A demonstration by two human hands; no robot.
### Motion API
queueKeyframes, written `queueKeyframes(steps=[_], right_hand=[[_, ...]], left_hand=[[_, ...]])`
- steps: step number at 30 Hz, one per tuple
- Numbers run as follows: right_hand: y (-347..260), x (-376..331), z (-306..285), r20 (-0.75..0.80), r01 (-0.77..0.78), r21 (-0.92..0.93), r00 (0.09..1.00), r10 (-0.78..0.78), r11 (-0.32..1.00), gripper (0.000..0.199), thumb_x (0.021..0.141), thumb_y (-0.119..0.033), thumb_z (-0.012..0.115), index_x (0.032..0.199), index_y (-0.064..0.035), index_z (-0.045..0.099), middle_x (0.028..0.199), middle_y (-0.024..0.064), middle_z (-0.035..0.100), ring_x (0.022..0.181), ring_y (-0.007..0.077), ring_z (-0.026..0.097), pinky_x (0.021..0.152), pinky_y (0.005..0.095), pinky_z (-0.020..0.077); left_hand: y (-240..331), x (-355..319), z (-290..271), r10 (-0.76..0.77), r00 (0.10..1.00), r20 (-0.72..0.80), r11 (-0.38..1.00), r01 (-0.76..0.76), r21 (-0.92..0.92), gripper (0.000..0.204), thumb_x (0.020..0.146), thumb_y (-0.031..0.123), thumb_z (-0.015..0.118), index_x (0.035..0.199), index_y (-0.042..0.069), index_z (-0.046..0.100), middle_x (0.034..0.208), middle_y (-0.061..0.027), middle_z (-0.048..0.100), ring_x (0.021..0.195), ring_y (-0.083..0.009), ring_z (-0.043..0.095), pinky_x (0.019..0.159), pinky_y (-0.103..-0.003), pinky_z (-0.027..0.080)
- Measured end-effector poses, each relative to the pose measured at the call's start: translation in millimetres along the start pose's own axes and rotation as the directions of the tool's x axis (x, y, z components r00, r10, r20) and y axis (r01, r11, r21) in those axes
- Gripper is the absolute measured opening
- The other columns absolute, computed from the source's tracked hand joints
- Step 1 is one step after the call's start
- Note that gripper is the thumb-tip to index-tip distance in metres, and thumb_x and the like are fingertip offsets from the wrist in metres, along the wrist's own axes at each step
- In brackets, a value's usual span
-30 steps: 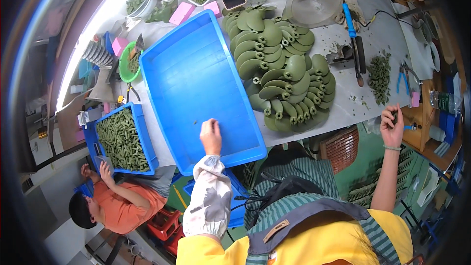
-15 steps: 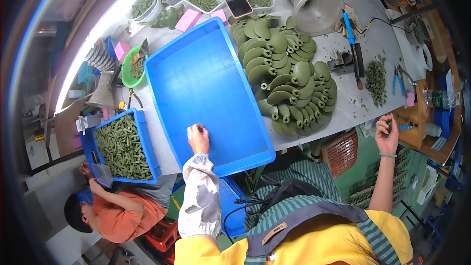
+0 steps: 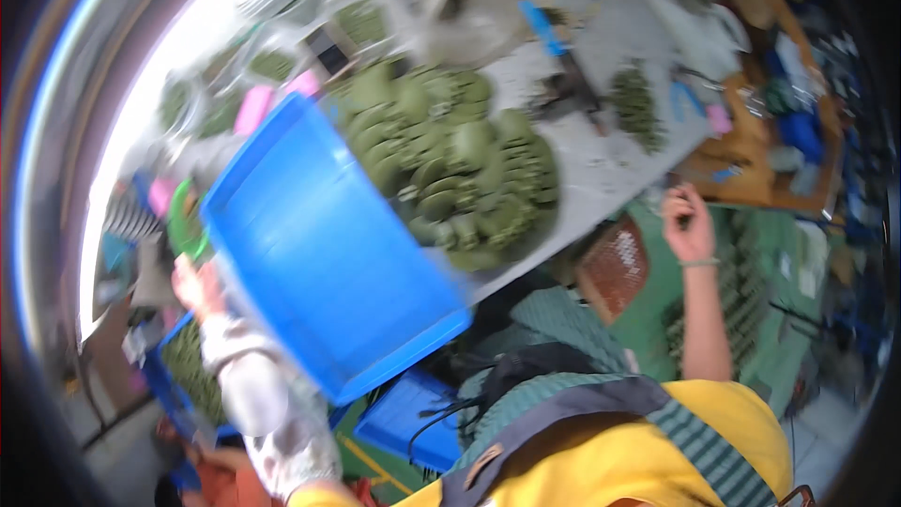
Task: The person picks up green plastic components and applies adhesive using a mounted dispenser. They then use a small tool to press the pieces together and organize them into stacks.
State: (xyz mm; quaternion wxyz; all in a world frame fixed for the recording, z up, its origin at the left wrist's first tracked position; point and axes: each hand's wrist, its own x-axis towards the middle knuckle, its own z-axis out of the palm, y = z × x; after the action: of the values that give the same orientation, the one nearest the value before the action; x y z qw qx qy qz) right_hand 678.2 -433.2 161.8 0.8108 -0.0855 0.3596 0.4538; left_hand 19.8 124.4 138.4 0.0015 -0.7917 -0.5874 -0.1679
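My left hand [image 3: 199,287], blurred, is past the left side of the large blue tray [image 3: 314,253], fingers stretched out and nothing visible in them. Close by are a green basket [image 3: 187,219] and a blue bin [image 3: 164,385] of small green pieces, partly hidden by my sleeve. My right hand [image 3: 689,225] is raised off the table's right front edge, fingers curled round something small and dark green; its exact kind is not clear. Rows of overlapping green rounded discs [image 3: 450,145] lie right of the tray.
Behind the tray stand pink blocks [image 3: 253,110], a phone [image 3: 328,52] and tubs of green pieces [image 3: 361,23]. A clear funnel-shaped hood [image 3: 474,21], a blue-handled tool [image 3: 542,28] and a green heap [image 3: 638,108] are farther right. Another person in orange [image 3: 230,477] is at lower left.
My left hand has moved left from over the tray to beyond its side, and its fingers have opened. The whole view has swung and blurred. The right hand stays closed and raised.
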Motion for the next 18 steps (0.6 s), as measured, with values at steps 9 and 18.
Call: queueKeyframes(steps=[9,18], right_hand=[[-39.5,43.0,23.3,0.451,0.301,-0.519,0.892,-0.043,0.800,0.020,0.102,-0.020,0.058,0.092,-0.0029,0.056,0.076,0.0014,0.048,0.056,0.0072,0.039,0.039,0.0216,0.0300],[-74.0,136.2,63.7,0.174,0.322,-0.654,0.945,-0.278,0.685,0.034,0.099,-0.037,0.062,0.082,-0.0110,0.049,0.068,-0.0013,0.047,0.048,0.0065,0.036,0.040,0.0220,0.0242]], left_hand=[[190.5,-120.4,-59.6,-0.041,0.857,0.514,0.174,0.513,-0.841,0.044,0.104,0.021,0.052,0.143,0.003,0.044,0.147,-0.0144,0.045,0.134,-0.0287,0.047,0.112,-0.042,0.039],[252.9,-216.5,-137.6,-0.199,0.787,0.584,0.388,0.611,-0.691,0.029,0.102,0.012,0.053,0.124,-0.007,0.055,0.119,-0.0178,0.059,0.113,-0.0281,0.059,0.103,-0.039,0.048]])
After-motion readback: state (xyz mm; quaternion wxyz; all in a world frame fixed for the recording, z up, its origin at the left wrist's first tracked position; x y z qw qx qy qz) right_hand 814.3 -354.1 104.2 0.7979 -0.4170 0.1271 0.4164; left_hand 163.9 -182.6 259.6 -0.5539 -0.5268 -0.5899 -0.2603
